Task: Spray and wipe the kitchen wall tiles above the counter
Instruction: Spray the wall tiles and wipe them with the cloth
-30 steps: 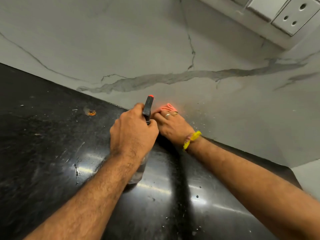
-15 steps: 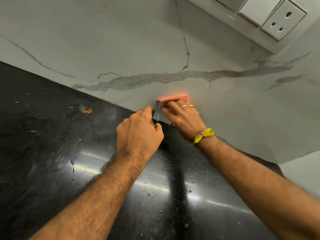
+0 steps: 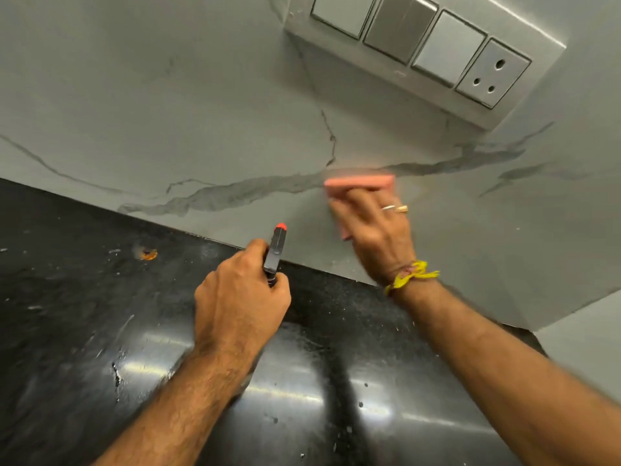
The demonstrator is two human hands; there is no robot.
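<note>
Head view: marble-look wall tiles [image 3: 201,105] rise over a black counter [image 3: 84,331], the right hand [image 3: 373,230] pressing a pink cloth [image 3: 359,181] at one o'clock, the left hand [image 3: 240,297] clenching the spray bottle [image 3: 277,248]; wiping upward risks wetting the switch panel [image 3: 426,52].

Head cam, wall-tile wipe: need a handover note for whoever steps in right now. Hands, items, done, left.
Left hand: grips the spray bottle, nozzle aimed at the wall tiles, just above the black counter.
Right hand: presses the pink cloth flat on the tile, over the grey vein, below the switch plate.
Done: wiping is under way low on the wall.
Left: how much is already clean cannot be told; the tile left of the cloth and up by the switches is probably still to do.
</note>
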